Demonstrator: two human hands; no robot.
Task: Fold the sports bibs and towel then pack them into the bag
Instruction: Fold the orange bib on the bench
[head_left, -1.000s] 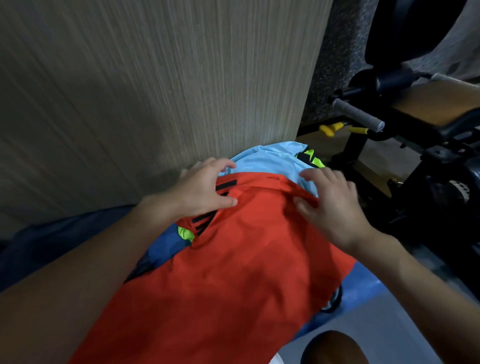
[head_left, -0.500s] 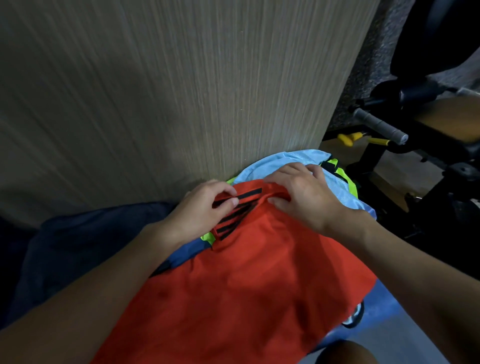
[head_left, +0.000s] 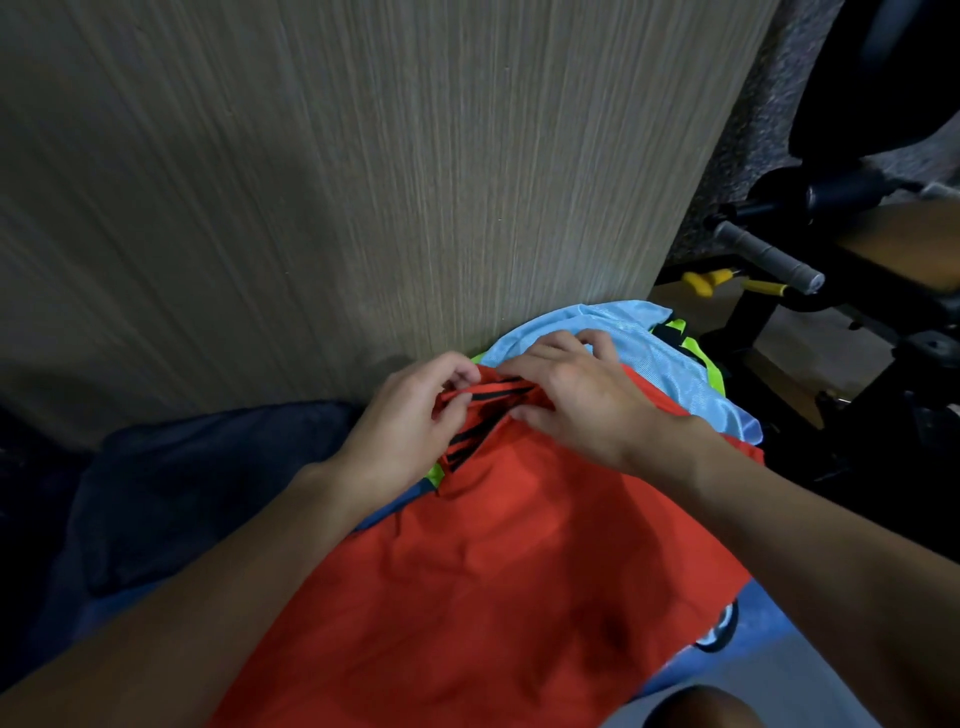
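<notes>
A red sports bib (head_left: 498, 582) with black stripes lies on top of the pile in front of me, spreading toward the bottom of the view. My left hand (head_left: 410, 421) and my right hand (head_left: 576, 395) both pinch its far striped edge, close together. Under it a light blue bib (head_left: 670, 358) and a neon yellow bib (head_left: 709, 364) stick out at the far right. A dark navy cloth (head_left: 197, 488) lies to the left; whether it is the towel or the bag I cannot tell.
A wood-grain panel (head_left: 363, 182) rises right behind the pile. Black gym equipment with a grey-gripped handle (head_left: 763, 257) and yellow parts (head_left: 701, 280) stands at the right. Blue fabric (head_left: 763, 623) shows under the pile at lower right.
Both hands have come together on the red bib's striped far edge and bunched it; the right hand moved left from the bib's right side. The camera has shifted closer.
</notes>
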